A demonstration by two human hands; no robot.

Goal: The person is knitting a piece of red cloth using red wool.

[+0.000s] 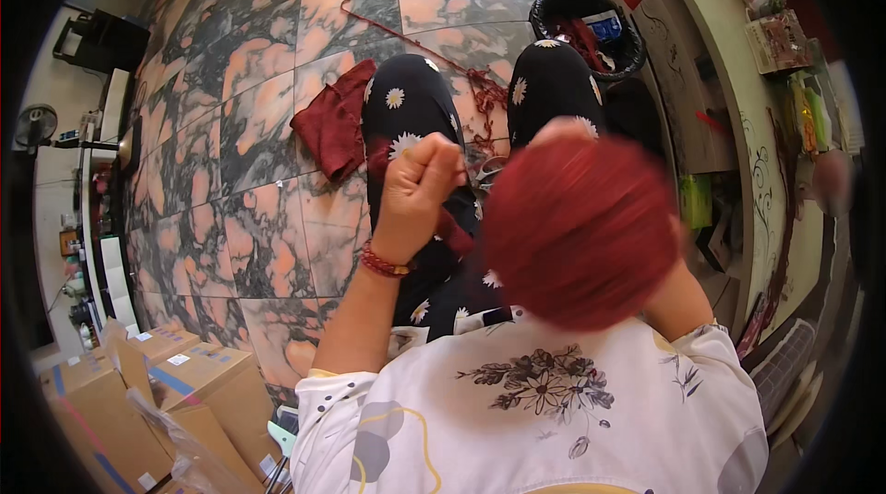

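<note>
A large ball of dark red yarn, blurred by motion, is held up before my chest at the right. Behind it my right hand grips the ball; only fingertips at its top and part of the wrist show. My left hand is closed in a fist above the left thigh. Dark red knitted material shows on both sides of the fist, and its middle is hidden by the fingers. Between my knees, partly behind the ball, scissors show their metal handles.
On the marble-patterned floor lie a dark red knitted piece, tangled red yarn and a loose red strand. A black-lined bin stands beyond my right knee. Cardboard boxes are at left; a long table runs along the right.
</note>
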